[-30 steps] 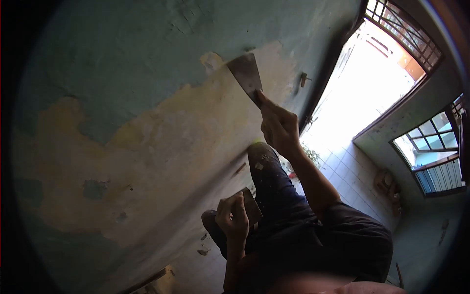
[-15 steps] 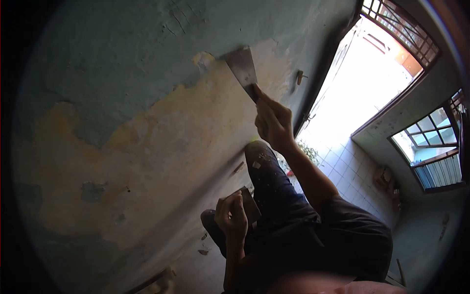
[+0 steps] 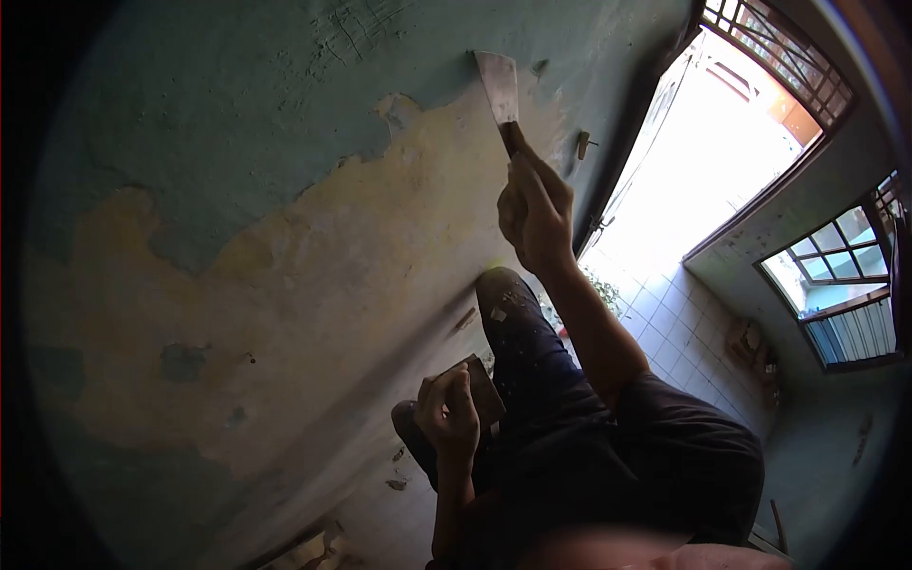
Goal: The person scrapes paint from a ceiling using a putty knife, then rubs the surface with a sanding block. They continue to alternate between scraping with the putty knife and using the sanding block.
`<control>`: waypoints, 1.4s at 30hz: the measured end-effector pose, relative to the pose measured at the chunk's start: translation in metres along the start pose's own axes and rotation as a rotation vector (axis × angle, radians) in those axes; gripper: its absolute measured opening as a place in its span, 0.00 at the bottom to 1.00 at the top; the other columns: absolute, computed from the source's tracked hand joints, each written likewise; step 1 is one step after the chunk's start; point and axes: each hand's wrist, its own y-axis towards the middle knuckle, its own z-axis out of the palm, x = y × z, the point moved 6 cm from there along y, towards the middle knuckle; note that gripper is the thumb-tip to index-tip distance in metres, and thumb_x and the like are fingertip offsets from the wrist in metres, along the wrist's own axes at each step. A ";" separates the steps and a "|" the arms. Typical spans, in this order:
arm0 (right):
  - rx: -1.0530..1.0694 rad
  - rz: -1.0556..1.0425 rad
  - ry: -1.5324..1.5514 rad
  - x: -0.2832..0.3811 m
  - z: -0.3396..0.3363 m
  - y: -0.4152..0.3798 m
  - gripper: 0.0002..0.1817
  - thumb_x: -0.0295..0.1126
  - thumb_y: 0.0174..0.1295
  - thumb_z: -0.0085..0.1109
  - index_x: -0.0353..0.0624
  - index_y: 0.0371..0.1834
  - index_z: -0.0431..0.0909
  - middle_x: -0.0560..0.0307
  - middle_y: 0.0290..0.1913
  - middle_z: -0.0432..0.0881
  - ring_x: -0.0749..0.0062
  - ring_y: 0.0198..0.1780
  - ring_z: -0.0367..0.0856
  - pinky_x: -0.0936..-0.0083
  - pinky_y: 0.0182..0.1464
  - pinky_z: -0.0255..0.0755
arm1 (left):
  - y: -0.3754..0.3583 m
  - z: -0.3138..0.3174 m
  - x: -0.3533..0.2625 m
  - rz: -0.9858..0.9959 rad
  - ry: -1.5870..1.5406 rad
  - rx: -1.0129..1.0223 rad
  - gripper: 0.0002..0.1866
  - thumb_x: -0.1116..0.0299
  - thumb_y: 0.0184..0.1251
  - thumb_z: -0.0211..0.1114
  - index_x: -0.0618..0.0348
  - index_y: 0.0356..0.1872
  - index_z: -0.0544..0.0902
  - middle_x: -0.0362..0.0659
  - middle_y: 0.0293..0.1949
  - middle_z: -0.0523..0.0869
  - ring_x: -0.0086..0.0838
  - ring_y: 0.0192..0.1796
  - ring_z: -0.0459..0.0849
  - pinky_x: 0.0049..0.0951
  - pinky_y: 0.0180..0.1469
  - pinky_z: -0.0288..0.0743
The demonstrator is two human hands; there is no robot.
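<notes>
My right hand (image 3: pixel 540 214) is closed round the dark handle of a scraper (image 3: pixel 499 87), its wide metal blade against the green paint at the upper edge of a bare patch. Lower down, my left hand (image 3: pixel 448 413) grips a flat dark plate (image 3: pixel 484 388) by its edge, near my knees. The wall (image 3: pixel 228 123) has green paint above and around a large pale, yellowish bare area (image 3: pixel 351 256) with ragged edges. Scratches mark the paint at the top.
A bright open doorway (image 3: pixel 703 142) stands at the upper right, with a small latch piece (image 3: pixel 583 144) on the wall beside it. Further right is a barred window (image 3: pixel 836 256). Objects (image 3: pixel 750 344) lie on the tiled floor (image 3: pixel 670 328). Small debris (image 3: pixel 396 484) lies below my left hand.
My right hand and the scraper have moved up and slightly right along the wall. Paint at the upper edge of the bare patch has come away. My left hand has hardly moved.
</notes>
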 end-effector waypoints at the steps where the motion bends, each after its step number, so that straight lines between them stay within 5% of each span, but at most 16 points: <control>1: 0.018 0.017 -0.020 -0.003 0.003 -0.006 0.26 0.34 0.82 0.46 0.33 0.78 0.65 0.73 0.20 0.60 0.89 0.14 0.58 0.84 0.16 0.52 | 0.003 0.000 -0.004 0.040 0.012 -0.001 0.05 0.75 0.73 0.66 0.64 0.40 0.88 0.48 0.36 0.90 0.35 0.36 0.87 0.31 0.41 0.78; 28: 0.036 0.002 -0.160 -0.026 -0.008 -0.003 0.25 0.31 0.80 0.49 0.30 0.76 0.67 0.73 0.19 0.62 0.89 0.15 0.59 0.85 0.16 0.52 | 0.007 0.005 0.007 0.046 -0.028 0.017 0.05 0.74 0.73 0.67 0.65 0.40 0.88 0.48 0.36 0.89 0.34 0.36 0.87 0.31 0.40 0.78; 36: 0.090 0.031 -0.080 -0.020 -0.017 0.000 0.24 0.35 0.80 0.51 0.38 0.75 0.71 0.74 0.20 0.64 0.90 0.16 0.61 0.85 0.17 0.53 | 0.016 0.006 0.006 0.086 -0.027 0.039 0.05 0.74 0.73 0.66 0.65 0.39 0.88 0.48 0.37 0.90 0.36 0.38 0.88 0.33 0.43 0.79; 37: 0.124 0.014 -0.131 -0.021 -0.015 -0.009 0.26 0.31 0.80 0.49 0.29 0.76 0.66 0.72 0.19 0.63 0.89 0.14 0.59 0.83 0.15 0.51 | 0.015 0.004 0.004 0.129 -0.015 0.019 0.05 0.75 0.72 0.66 0.65 0.39 0.88 0.49 0.37 0.90 0.37 0.38 0.88 0.33 0.43 0.79; 42: 0.042 0.028 -0.118 -0.007 -0.024 0.006 0.25 0.30 0.80 0.47 0.28 0.75 0.67 0.73 0.19 0.61 0.88 0.13 0.59 0.84 0.15 0.52 | 0.007 0.005 0.004 0.070 -0.026 0.013 0.05 0.74 0.72 0.67 0.64 0.38 0.88 0.48 0.36 0.89 0.36 0.37 0.88 0.33 0.42 0.79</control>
